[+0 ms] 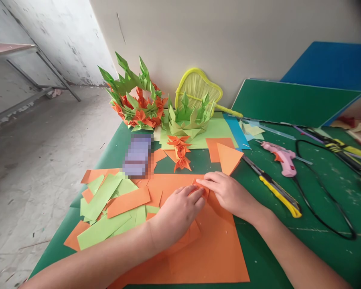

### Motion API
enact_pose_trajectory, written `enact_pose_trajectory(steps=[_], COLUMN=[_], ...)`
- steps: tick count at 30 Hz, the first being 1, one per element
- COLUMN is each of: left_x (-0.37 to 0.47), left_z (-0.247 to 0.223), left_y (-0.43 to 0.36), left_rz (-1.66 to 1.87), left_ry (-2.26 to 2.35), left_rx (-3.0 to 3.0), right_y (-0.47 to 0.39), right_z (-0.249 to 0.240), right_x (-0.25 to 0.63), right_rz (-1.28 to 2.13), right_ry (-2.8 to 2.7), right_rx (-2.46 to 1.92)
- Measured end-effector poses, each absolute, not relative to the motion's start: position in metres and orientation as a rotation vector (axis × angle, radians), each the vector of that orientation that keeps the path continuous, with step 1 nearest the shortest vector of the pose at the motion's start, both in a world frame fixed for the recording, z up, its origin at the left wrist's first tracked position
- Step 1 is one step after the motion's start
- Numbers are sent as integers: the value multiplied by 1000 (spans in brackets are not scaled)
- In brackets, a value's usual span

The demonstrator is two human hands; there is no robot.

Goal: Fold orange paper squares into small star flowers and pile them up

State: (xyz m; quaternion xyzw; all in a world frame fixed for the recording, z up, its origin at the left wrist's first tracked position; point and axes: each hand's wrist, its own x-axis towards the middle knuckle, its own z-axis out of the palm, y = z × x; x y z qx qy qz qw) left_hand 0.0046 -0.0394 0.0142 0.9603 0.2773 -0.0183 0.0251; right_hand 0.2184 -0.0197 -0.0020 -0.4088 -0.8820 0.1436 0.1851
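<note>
Both hands meet over a large orange sheet on the green table. My left hand has its fingers curled down on a small orange paper piece. My right hand presses the same piece from the right, its fingers close to the left ones. The fingers hide much of the piece. Orange folded paper flowers lie just beyond the hands, beside loose orange squares. Green and orange paper strips are heaped left of my left hand.
A yellow cutter and a pink glue gun with a black cord lie right. Behind stand a green paper crown, an orange-green one and a yellow fan. A blurred phone-like object lies left.
</note>
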Motion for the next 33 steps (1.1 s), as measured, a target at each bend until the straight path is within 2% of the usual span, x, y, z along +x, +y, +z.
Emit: enact_pose_trajectory(steps=[19, 28, 33], left_x=[5, 5, 6], left_z=[12, 9, 11], left_y=[-37, -38, -38], left_rz=[-49, -19, 43], left_ry=[845, 848, 892], left_rx=[2930, 2924, 2888], right_y=[-17, -23, -19], right_z=[-3, 4, 8], right_x=[214, 201, 210], right_rz=[445, 273, 299], right_ry=[-2455, -2548, -2509], right_rx=[-1157, -1303, -1273])
